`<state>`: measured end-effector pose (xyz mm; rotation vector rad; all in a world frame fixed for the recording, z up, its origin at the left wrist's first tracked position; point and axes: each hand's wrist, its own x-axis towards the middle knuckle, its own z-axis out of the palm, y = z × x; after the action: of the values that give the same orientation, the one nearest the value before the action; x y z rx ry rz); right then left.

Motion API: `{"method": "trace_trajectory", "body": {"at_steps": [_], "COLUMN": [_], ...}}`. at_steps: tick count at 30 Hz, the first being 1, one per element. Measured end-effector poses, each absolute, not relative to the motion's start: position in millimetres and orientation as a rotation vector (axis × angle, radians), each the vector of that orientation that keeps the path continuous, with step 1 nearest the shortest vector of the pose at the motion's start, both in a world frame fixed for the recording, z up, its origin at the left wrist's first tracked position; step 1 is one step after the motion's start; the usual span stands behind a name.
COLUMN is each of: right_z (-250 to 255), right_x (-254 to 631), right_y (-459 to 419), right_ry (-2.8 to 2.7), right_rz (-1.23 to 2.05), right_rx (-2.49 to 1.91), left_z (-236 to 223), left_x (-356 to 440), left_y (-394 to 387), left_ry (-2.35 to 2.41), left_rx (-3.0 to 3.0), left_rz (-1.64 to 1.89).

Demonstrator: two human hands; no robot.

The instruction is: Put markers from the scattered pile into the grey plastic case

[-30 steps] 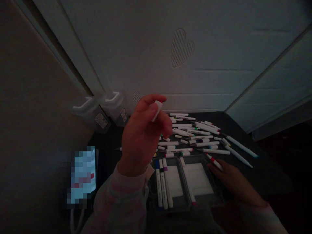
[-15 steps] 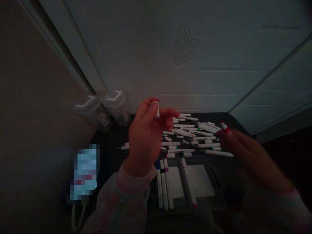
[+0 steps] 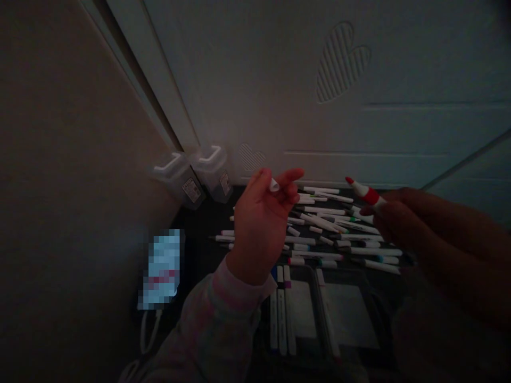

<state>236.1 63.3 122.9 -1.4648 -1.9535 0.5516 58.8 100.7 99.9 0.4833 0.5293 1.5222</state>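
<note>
My left hand (image 3: 261, 229) pinches a small white marker cap (image 3: 273, 184) between thumb and finger, its hollow end facing right. At the right, my right hand (image 3: 431, 229) grips an uncapped red marker (image 3: 369, 195), its red tip tilted up and to the left. Cap and marker are apart. Below and behind both hands, several white markers (image 3: 327, 211) and loose caps lie scattered on a dark surface. Nearer to me is an open marker case (image 3: 318, 314) with two compartments. Three markers (image 3: 281, 319) rest in its left part and one marker (image 3: 329, 314) in its right.
Two clear lidded containers (image 3: 181, 181) with labels stand at the back left against a white panel (image 3: 303, 117) with heart reliefs. A lit, blurred-out screen (image 3: 162, 271) with a white cable (image 3: 147, 338) is at the left. The scene is dim.
My view has shifted left. The red marker has come higher and shows more of its barrel, its tip pointing toward the cap. The cap has turned so its hollow end shows.
</note>
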Motion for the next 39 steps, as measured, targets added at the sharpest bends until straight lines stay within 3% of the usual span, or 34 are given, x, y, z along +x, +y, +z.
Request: {"method": "trace_trajectory", "body": {"at_steps": [27,39], "right_z": [127.2,124.9], "right_x": [226.0,221.1], "right_y": [57.2,54.9], "right_ry": [-2.160,-2.210], "right_rz": [0.641,0.708], "right_rx": [-1.330,-1.294], "left_z": [106.0,104.3], "left_x": [65.2,73.2], "left_y": [92.6,86.0], "left_ry": [0.643,0.557], "left_rx": [0.637,0.414], "left_rz": [1.609,1.365]}}
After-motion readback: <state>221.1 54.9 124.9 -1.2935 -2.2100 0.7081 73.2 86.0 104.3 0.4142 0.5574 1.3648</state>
